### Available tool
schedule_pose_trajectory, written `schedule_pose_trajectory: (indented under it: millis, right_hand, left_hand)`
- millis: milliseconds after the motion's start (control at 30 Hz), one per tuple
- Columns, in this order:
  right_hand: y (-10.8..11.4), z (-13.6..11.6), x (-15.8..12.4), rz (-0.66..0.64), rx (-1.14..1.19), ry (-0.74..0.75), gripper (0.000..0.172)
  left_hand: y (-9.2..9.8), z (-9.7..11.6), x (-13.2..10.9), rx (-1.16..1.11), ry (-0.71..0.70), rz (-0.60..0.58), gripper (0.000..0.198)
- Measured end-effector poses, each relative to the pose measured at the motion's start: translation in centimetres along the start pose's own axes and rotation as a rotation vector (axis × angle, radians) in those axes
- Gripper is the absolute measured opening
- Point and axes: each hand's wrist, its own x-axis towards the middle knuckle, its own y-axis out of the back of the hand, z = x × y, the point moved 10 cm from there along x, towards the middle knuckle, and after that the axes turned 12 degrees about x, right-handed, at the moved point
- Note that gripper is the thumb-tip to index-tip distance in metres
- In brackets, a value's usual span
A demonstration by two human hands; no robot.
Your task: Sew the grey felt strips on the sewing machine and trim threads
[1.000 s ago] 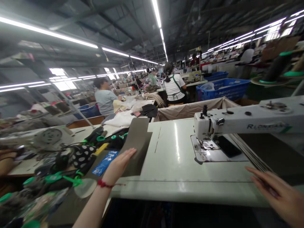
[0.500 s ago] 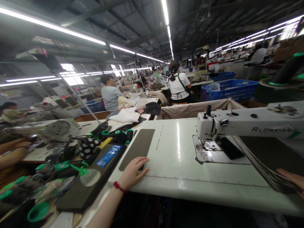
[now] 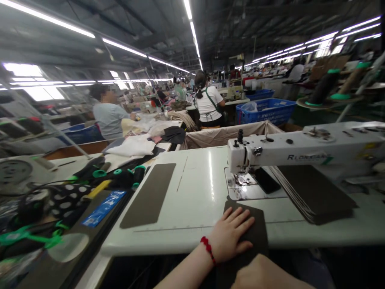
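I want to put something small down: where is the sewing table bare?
The widest patch lies between the flat dark piece at left and the needle plate. A narrower one lies between the sheet under the left hand and the dark stack. Left of the table it is crowded: thread spools, polka-dot cloth, blue item.

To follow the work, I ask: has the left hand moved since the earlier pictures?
Yes: the left hand moved rightward across the table, nearer to the sewing machine.
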Motion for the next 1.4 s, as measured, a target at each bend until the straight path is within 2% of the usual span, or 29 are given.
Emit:
schedule_pose_trajectory:
  millis: [67,100,167,200,267,400,533,667,1033,1400]
  right_hand:
    - [3.6,2.2,-0.5,0.092,0.075,-0.107,0.02]
    - [5.9,3.9,-1.0,0.192,0.057,-0.171,0.022]
    - [10.0,7.3,-2.0,0.359,-0.097,-0.281,0.035]
    - [11.3,8.9,-2.2,0.403,-0.188,-0.321,0.043]
    - [12.5,11.5,-2.0,0.414,-0.335,-0.364,0.055]
    - [12.3,14.1,-0.9,0.395,-0.457,-0.403,0.062]
    - [12.1,14.5,-1.1,0.418,-0.46,-0.407,0.061]
    - [12.2,14.6,-1.4,0.413,-0.429,-0.41,0.059]
    - [11.8,15.8,-1.2,0.364,-0.433,-0.465,0.059]
    - [11.8,15.7,-1.2,0.359,-0.449,-0.458,0.059]
  left_hand:
    - [-0.4,-2.0,-1.5,0.059,0.093,-0.007,0.066]
    - [-0.3,-3.2,-2.4,0.091,0.14,-0.003,0.064]
    - [0.2,-5.7,-3.7,0.151,0.234,0.01,0.061]
    - [0.5,-6.8,-4.0,0.173,0.27,0.016,0.06]
    - [0.7,-8.5,-3.9,0.196,0.307,0.019,0.059]
    - [0.5,-9.8,-1.6,0.199,0.283,0.025,0.057]
    - [0.4,-10.2,0.8,0.188,0.272,0.043,0.057]
    - [0.2,-10.5,2.2,0.165,0.269,0.027,0.057]
    - [0.4,-10.5,2.7,0.168,0.328,0.03,0.056]
    - [0.5,-10.5,2.6,0.139,0.302,0.04,0.055]
